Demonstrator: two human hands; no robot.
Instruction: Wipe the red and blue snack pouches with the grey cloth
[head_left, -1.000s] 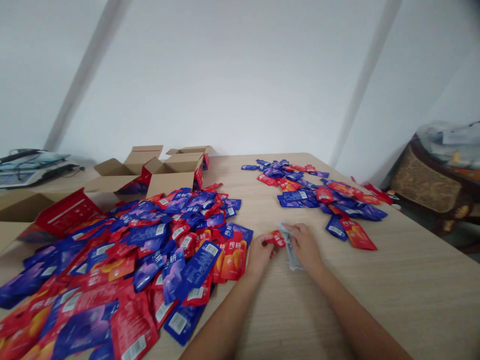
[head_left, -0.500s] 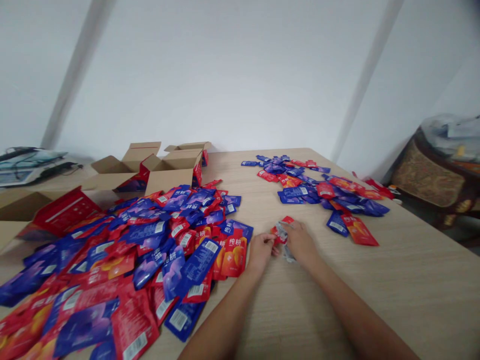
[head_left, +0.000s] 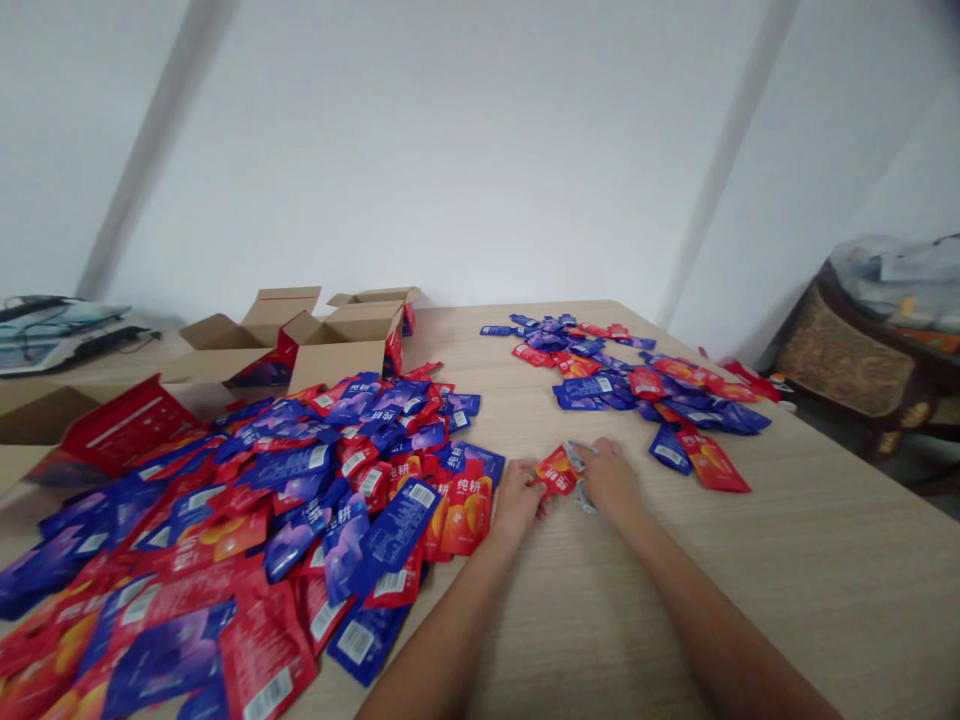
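On the table [head_left: 787, 560] it's mostly one huge heap [head_left: 247, 520] of red and blue packets on the left, running right up to the open boxes [head_left: 330, 335] at the back, and a smaller pile [head_left: 637, 390] well apart on the far right. Between the two, both of the person's hands meet over bare wood. The left hand [head_left: 517, 495] pinches the left edge of a red packet [head_left: 556, 472], and the right hand [head_left: 609, 480] is clenched on its other end along with a bit of silvery wrapper [head_left: 579, 470]. Compared to a second ago, that packet shows more of its red face and tilts up off the table, the silver piece is mostly tucked under the right hand now instead of hanging out, and both hands have crept a little further from the person. Piles look untouched.
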